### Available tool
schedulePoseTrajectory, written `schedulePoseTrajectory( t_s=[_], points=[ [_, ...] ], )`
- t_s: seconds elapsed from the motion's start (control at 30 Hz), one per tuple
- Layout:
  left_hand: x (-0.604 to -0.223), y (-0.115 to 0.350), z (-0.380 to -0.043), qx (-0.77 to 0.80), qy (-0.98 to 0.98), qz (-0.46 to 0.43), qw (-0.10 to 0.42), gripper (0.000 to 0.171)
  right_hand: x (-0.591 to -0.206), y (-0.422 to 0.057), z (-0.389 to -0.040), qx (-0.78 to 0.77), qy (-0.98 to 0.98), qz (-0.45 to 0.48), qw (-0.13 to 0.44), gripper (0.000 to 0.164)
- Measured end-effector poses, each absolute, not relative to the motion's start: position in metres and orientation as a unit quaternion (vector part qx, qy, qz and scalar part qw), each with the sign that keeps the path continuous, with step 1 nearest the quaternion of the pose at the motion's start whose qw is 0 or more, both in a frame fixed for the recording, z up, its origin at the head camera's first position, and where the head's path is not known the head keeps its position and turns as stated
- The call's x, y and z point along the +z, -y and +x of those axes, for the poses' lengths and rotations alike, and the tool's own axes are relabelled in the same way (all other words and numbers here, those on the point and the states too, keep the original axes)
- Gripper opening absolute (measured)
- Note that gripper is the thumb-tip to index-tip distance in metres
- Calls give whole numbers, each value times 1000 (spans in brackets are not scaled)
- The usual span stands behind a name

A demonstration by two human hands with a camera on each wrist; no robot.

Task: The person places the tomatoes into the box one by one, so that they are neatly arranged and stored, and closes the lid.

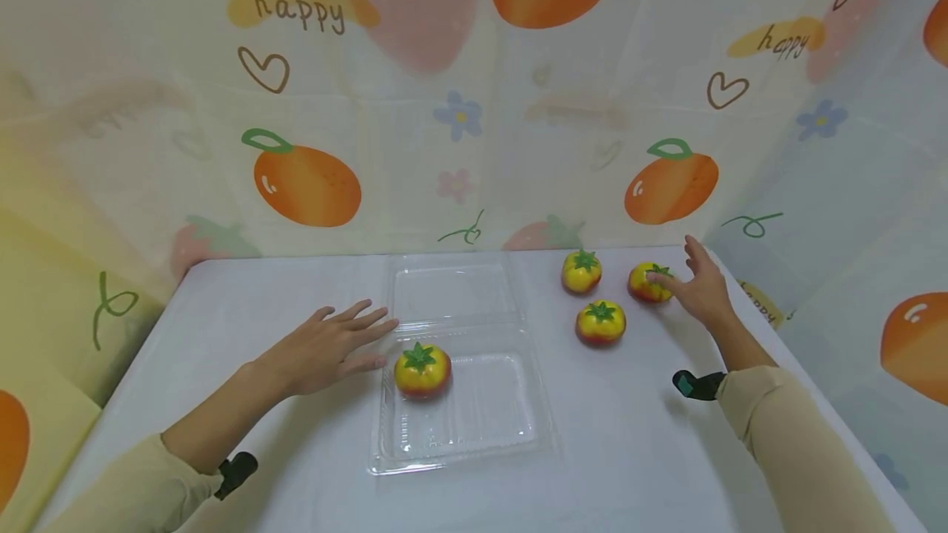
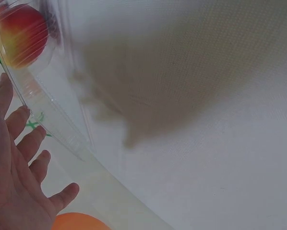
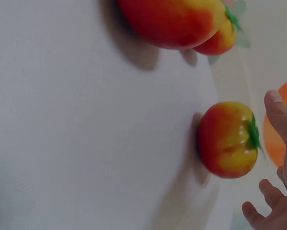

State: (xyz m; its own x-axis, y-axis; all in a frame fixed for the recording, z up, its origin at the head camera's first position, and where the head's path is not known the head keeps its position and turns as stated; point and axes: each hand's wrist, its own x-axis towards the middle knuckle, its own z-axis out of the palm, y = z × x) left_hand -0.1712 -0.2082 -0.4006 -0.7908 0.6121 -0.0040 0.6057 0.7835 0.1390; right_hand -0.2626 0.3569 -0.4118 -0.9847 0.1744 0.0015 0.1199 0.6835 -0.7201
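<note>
A yellow-and-red tomato (image 1: 422, 372) with a green star-shaped top sits in the left part of a clear plastic clamshell box (image 1: 489, 442), whose lid lies folded back. Beside the box's left edge, my left hand (image 1: 322, 352) holds nothing, its fingers spread toward the tomato. In the left wrist view, the fingertips (image 2: 22, 114) are right at the box's edge. At the far right, my right hand (image 1: 702, 290) hovers by another tomato (image 1: 648, 285), thumb overlapping it in the head view. The right wrist view shows a gap between that hand and the tomato (image 3: 227, 140).
Two more tomatoes, a front one (image 1: 601, 324) and a back one (image 1: 581, 272), stand right of the box. A white cloth covers the table (image 1: 615, 451). Fruit-printed curtains (image 1: 415, 163) rise behind and at both sides.
</note>
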Motion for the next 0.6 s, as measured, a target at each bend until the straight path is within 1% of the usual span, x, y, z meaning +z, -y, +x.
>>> schedulePoseTrajectory(
  t_s=[0.13, 0.37, 0.6],
  points=[
    [-400, 208, -171, 65, -945, 320, 26, 61, -422, -360, -262, 408, 908, -98, 14, 106],
    [-401, 208, -172, 66, -945, 319, 29, 62, -433, -362, -260, 432, 896, -101, 1, 102],
    [-403, 207, -173, 66, -945, 318, 30, 63, -439, -363, -261, 425, 900, -99, -17, 97]
  ],
)
